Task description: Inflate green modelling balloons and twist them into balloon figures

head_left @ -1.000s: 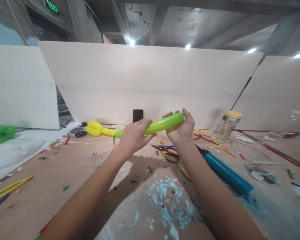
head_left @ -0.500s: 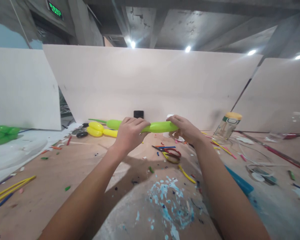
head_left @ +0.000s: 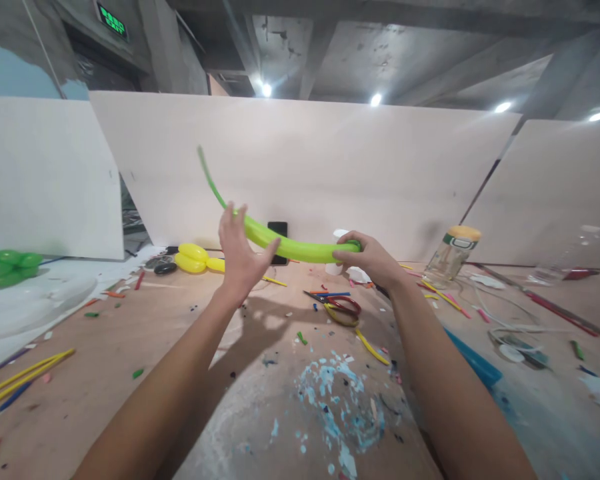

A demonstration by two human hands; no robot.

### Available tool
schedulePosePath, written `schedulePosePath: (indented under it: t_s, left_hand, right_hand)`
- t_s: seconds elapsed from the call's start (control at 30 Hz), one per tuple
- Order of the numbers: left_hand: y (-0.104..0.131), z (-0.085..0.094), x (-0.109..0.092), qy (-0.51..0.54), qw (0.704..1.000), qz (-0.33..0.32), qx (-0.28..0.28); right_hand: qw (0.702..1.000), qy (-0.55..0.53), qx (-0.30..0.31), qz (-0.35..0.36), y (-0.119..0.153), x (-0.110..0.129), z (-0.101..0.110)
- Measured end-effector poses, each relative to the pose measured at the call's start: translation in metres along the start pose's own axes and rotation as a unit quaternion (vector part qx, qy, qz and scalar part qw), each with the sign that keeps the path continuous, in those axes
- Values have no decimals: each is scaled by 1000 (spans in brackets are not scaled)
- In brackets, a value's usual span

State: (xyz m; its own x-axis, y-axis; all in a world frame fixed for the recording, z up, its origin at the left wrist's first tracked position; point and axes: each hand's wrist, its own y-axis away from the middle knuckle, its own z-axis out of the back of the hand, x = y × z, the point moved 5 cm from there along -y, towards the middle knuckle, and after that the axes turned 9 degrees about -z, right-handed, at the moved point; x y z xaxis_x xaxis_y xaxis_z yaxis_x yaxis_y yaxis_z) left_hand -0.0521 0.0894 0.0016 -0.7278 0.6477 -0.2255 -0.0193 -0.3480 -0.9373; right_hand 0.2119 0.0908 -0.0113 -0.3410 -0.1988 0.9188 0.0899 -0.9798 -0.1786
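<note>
A light green long balloon (head_left: 305, 250) stretches between my hands above the table, curving up at the left into a thin uninflated tail. My right hand (head_left: 370, 257) pinches its right end, where a darker green bit shows by the fingers. At the other end my left hand (head_left: 243, 250) is open, thumb and fingers spread against the balloon's left part; whether it presses on it I cannot tell. Behind the left hand lies a yellow twisted balloon (head_left: 193, 258). Below the green balloon are red-handled scissors (head_left: 343, 307) on the table.
A tilted bottle with a yellow lid (head_left: 453, 255) stands at the right, near a blue tool (head_left: 475, 360) and cables. A phone-like black object (head_left: 279, 257) leans against the white board (head_left: 305, 160). A green balloon shape (head_left: 10, 267) lies far left. Balloon scraps litter the table.
My left hand has loosened from around the green balloon, moved slightly left and spread its fingers. The balloon's left end and tail have swung upward. My right hand keeps hold of the right end.
</note>
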Motion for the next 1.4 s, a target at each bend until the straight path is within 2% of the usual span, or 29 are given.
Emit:
schedulePosePath:
  t_s: [0.03, 0.1, 0.17, 0.23, 0.27, 0.33, 0.4, 0.47, 0.5, 0.6, 0.63, 0.7, 0.77, 0.8, 0.93, 1.0, 1.03, 1.13, 1.2, 1.27, 1.33, 1.4]
  left_hand:
    - [1, 0, 15, 34, 997, 55, -40]
    - [5, -7, 46, 152, 970, 174, -73]
    - [9, -18, 67, 302, 910, 271, -84]
    - [10, -25, 73, 403, 859, 306, -77]
    - [9, -26, 72, 422, 851, 303, -70]
    - [5, -21, 62, 408, 872, 266, -45]
    - [0, -13, 44, 354, 915, 194, 1]
    - [-5, -5, 18, 298, 947, 104, 63]
    - [-6, -1, 3, 274, 955, 59, 91]
    - [-5, 8, -39, 263, 947, -40, 180]
    - [-4, 11, -50, 269, 941, -57, 195]
    - [-3, 17, -68, 285, 931, -78, 214]
    - [-2, 21, -77, 283, 928, -81, 230]
    - [-2, 22, -79, 273, 927, -83, 242]
    - [-2, 22, -79, 216, 927, -98, 291]
    - [-6, 23, -75, 227, 935, -77, 263]
    - [-10, 25, -72, 249, 940, -56, 224]
    - [-19, 34, -60, 354, 934, 15, 41]
    - [-22, 41, -49, 412, 905, 45, -93]
    - [-24, 47, -33, 439, 876, 57, -191]
    - [-26, 51, -14, 424, 872, 62, -235]
    - [-29, 53, 5, 366, 900, 67, -229]
  right_hand:
    - [1000, 13, 25, -7, 0, -4, -1]
    - [996, 38, 71, -30, -2, -16, -5]
    - [994, 53, 82, -47, -7, -30, -9]
    - [994, 79, 52, -45, -13, -41, -13]
    - [994, 101, 20, -36, -17, -45, -14]
    - [987, 148, -55, -13, -21, -46, -18]
    - [979, 166, -115, 8, -21, -37, -26]
    - [981, 137, -132, 31, -13, -18, -38]
    - [988, 101, -109, 45, -7, -5, -47]
    - [991, -17, 12, 130, 19, 42, -74]
    - [986, -41, 15, 160, 29, 56, -77]
    - [978, -89, -30, 186, 42, 73, -75]
    - [971, -119, -79, 192, 50, 79, -68]
    - [970, -124, -80, 193, 52, 80, -65]
    - [975, -78, 19, 207, 57, 83, -71]
    - [975, -55, 30, 211, 57, 82, -72]
    - [977, -42, 19, 209, 56, 80, -71]
    - [983, 53, 23, 173, 43, 59, -71]
    - [976, 150, 107, 120, 30, 34, -76]
    - [956, 220, 188, 57, 18, 6, -79]
    - [943, 240, 230, 7, 11, -14, -79]
    - [938, 232, 256, -31, 8, -25, -80]
